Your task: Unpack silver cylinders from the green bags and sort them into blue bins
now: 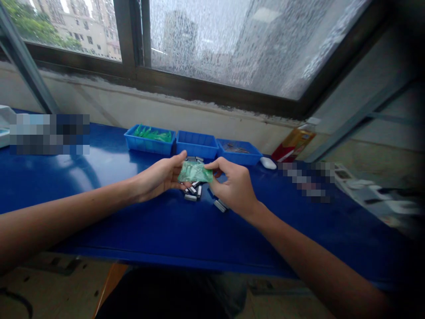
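Note:
A small translucent green plastic bag (195,172) is held between my two hands over the blue tabletop. My left hand (162,177) supports its left end, with the fingers curled behind and under it and the thumb raised. At the right edge, my right hand (232,181) pinches the bag between thumb and fingers. I cannot make out what the bag contains, if anything. Below and behind it lie several small silver-and-black rectangular pieces (191,197), partly hidden by the hands and bag. A few similar pieces (219,205) rest just under my right hand.
Along the wall stand a blue bin with green bags (152,134), a middle blue bin (196,150) and a blue bin with thin brownish pieces (238,152). A white rounded object (268,163) and a red-and-gold box (295,142) are to their right. The table's front edge (172,262) runs near my body.

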A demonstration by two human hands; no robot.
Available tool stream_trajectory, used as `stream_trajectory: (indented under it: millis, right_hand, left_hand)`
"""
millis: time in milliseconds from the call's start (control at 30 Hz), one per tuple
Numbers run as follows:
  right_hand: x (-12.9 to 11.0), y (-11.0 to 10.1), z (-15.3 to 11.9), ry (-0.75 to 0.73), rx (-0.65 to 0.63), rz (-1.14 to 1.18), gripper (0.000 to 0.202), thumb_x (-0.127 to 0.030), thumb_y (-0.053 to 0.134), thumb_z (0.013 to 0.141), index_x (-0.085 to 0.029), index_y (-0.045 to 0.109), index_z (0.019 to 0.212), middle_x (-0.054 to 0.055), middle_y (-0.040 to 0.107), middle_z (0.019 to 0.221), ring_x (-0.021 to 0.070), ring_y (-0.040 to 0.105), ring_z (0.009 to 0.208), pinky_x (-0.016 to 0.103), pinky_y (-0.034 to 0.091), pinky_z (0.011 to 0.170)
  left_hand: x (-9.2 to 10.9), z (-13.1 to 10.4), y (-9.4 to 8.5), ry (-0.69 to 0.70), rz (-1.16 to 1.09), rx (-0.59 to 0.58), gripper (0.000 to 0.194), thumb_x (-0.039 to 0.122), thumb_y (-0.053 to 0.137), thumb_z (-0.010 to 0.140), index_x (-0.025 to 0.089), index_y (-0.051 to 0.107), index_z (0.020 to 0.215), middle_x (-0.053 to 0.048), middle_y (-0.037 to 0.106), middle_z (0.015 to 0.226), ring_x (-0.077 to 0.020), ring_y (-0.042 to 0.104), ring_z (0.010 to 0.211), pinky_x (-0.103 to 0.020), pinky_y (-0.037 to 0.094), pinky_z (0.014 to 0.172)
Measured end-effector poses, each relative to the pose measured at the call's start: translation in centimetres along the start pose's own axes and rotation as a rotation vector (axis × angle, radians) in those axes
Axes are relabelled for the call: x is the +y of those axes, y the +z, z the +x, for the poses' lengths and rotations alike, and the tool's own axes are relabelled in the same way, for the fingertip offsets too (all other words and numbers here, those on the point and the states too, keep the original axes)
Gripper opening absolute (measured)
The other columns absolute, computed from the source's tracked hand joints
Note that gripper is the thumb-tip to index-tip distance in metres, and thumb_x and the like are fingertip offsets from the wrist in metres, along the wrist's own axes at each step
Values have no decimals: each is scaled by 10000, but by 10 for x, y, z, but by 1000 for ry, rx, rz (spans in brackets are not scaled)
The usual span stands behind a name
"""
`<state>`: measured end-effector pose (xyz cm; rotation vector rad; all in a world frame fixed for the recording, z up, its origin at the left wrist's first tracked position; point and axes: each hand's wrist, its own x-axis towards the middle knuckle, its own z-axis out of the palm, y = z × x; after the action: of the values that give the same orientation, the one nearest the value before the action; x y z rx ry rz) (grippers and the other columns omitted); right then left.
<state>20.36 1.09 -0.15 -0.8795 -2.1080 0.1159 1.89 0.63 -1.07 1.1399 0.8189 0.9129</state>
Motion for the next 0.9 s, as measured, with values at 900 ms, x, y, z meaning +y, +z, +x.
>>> stream_trajectory:
  millis: [900]
  right_hand:
    - [-8,2,-1,-140,-64,-38,334,-77,416,812,-204,608,1053,88,549,1117,201,513,1052,380,459,869]
  left_hand:
    - [11,-1,0,184,257,132,272,394,509,800,143,610,777,-68,630,797,-163,563,719,-273,436,613]
